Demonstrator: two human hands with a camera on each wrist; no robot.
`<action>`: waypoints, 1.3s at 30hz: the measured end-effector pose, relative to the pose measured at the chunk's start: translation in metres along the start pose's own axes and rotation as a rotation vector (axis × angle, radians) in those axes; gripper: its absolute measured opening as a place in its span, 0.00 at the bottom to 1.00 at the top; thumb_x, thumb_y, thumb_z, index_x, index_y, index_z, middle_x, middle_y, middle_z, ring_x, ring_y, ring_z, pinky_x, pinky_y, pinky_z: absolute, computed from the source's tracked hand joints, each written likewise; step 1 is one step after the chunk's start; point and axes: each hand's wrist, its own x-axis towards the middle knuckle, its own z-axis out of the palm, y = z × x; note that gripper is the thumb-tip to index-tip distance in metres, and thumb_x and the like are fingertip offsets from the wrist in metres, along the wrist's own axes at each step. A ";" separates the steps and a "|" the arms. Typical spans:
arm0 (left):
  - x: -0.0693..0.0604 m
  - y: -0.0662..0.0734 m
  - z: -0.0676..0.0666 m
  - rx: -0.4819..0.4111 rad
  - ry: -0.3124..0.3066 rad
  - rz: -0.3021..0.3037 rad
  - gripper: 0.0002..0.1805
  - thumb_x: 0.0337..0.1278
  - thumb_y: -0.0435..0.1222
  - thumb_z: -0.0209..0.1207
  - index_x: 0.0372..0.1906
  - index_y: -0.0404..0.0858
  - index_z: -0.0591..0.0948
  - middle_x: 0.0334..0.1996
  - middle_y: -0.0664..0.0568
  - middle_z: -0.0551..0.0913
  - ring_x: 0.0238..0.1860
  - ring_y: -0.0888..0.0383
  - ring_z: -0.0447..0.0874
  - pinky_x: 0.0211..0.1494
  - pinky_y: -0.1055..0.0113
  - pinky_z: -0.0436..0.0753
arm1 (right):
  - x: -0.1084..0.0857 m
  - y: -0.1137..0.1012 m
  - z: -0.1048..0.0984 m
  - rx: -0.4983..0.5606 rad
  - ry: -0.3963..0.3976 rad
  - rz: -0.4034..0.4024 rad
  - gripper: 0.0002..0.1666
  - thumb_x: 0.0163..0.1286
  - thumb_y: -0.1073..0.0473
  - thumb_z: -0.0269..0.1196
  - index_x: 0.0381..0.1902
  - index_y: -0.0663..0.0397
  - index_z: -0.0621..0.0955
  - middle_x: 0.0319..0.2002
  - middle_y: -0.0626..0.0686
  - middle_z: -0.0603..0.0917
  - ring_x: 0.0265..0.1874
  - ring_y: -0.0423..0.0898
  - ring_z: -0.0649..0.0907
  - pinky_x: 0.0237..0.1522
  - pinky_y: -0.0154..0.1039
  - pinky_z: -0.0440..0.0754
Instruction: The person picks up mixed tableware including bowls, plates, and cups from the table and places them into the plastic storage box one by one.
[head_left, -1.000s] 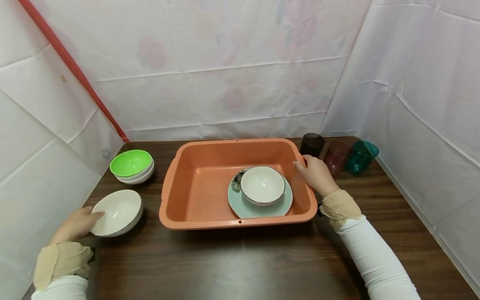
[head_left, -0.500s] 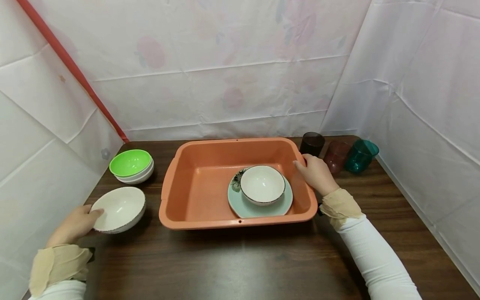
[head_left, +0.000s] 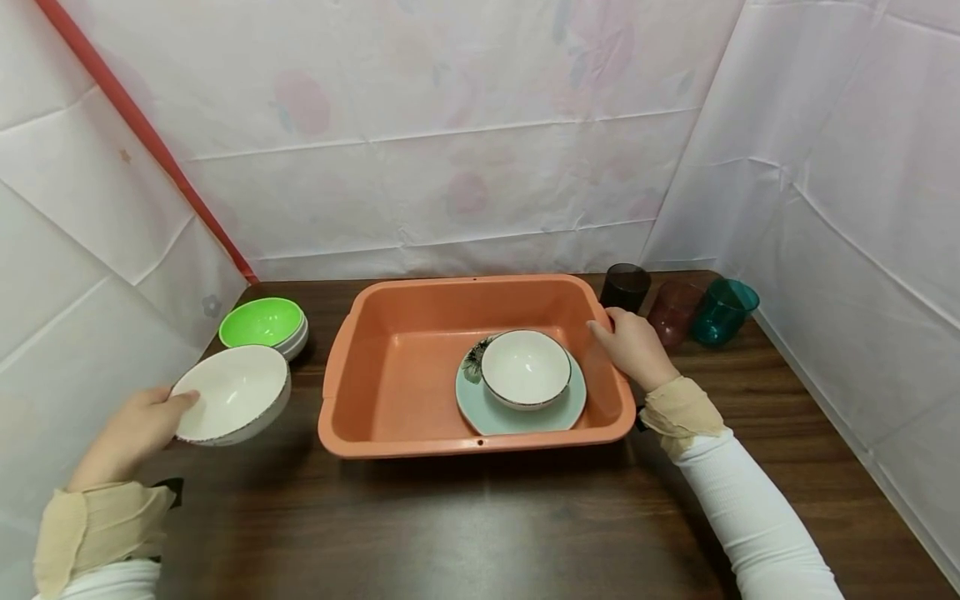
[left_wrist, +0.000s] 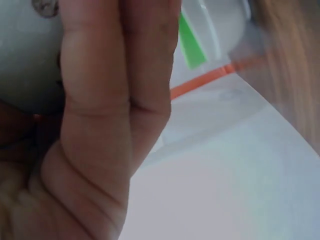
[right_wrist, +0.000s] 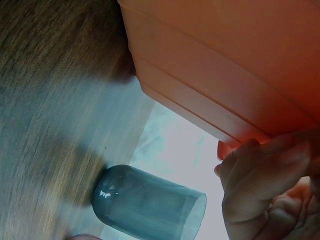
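My left hand point(head_left: 138, 429) holds a white bowl point(head_left: 236, 392) with a dark speckled rim, its thumb inside and the fingers beneath. The bowl is tilted and raised off the table, in front of a stack with a green bowl point(head_left: 261, 323) on top. In the left wrist view the fingers point(left_wrist: 95, 75) lie against the bowl's underside. At the right end of an orange basin point(head_left: 397, 375), my right hand point(head_left: 637, 350) grips the rim, thumb on the inner side. Inside the basin a white bowl point(head_left: 525, 368) sits on a pale green plate point(head_left: 480, 410) with a dark flower print.
Right of the basin stand a dark grey cup point(head_left: 624, 288), a reddish cup point(head_left: 673, 313) and a teal cup point(head_left: 722, 313). White bowls point(head_left: 298, 342) lie under the green one. White sheets point(head_left: 465, 142) wall in the brown wooden table point(head_left: 465, 517) at the back and sides.
My left hand has lifted the white bowl up and tilted it, so it now overlaps the front of the green-topped stack. The right hand and the basin have stayed put.
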 end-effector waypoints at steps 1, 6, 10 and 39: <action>-0.001 0.002 -0.001 0.001 0.015 -0.001 0.33 0.75 0.46 0.34 0.60 0.17 0.68 0.50 0.25 0.76 0.42 0.49 0.75 0.41 0.63 0.69 | 0.000 0.000 0.000 0.000 -0.001 0.001 0.29 0.76 0.47 0.52 0.60 0.67 0.74 0.44 0.65 0.85 0.34 0.53 0.86 0.39 0.47 0.84; -0.003 0.014 -0.004 -0.039 0.081 -0.002 0.32 0.75 0.48 0.36 0.58 0.21 0.72 0.48 0.28 0.78 0.35 0.66 0.71 0.36 0.67 0.68 | 0.000 0.000 0.001 -0.003 -0.002 0.000 0.29 0.76 0.47 0.52 0.60 0.67 0.74 0.44 0.64 0.85 0.34 0.53 0.86 0.39 0.47 0.84; -0.002 0.027 -0.004 -0.077 0.112 -0.003 0.33 0.74 0.49 0.37 0.58 0.22 0.73 0.49 0.30 0.78 0.32 0.72 0.70 0.34 0.70 0.69 | 0.000 0.000 0.001 -0.008 -0.003 -0.001 0.29 0.76 0.47 0.52 0.60 0.67 0.74 0.44 0.64 0.85 0.34 0.53 0.86 0.40 0.47 0.84; 0.026 0.143 0.033 -0.254 0.003 0.180 0.23 0.74 0.44 0.42 0.43 0.27 0.76 0.26 0.51 0.77 0.25 0.61 0.75 0.30 0.67 0.78 | 0.003 0.003 0.000 -0.021 -0.018 -0.004 0.28 0.76 0.47 0.52 0.58 0.66 0.74 0.43 0.64 0.85 0.33 0.51 0.86 0.39 0.46 0.85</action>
